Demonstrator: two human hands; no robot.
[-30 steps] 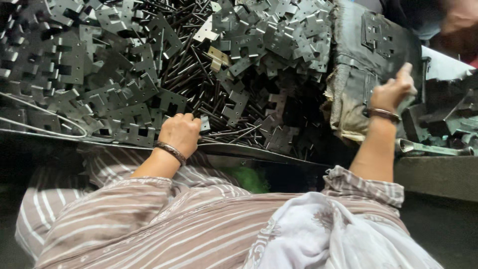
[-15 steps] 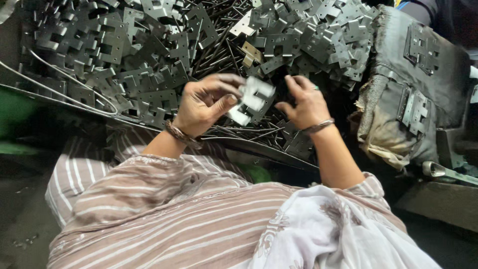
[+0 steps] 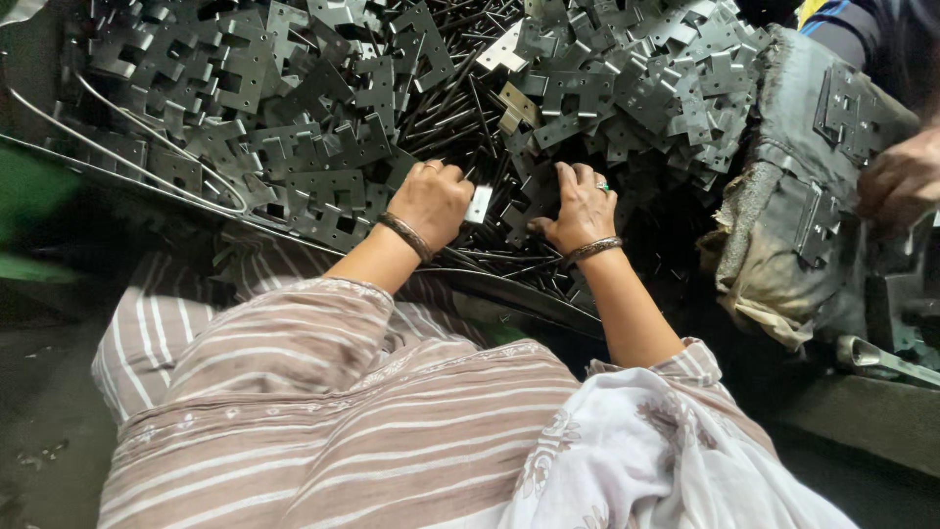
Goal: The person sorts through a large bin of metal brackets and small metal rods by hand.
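Observation:
My left hand [image 3: 434,201] is closed around a small pale metal plate [image 3: 479,204] that sticks out at the thumb side. My right hand [image 3: 582,206] rests palm down on a heap of thin dark metal rods [image 3: 460,108], fingers curled among them; whether it grips anything is hidden. Both wrists wear metal bangles, and the right hand has a ring. All around lies a big pile of grey stamped metal plates [image 3: 323,147] with notched edges.
A curved wire rim [image 3: 137,162] borders the pile at the left. A worn grey padded block [image 3: 803,196] with metal plates on it stands at the right, and another person's hand [image 3: 901,181] is on it. My striped clothing fills the foreground.
My hands were raised together holding a plate half a second ago; now both are lower on the pile, apart. A second ago my right hand was out at the padded block.

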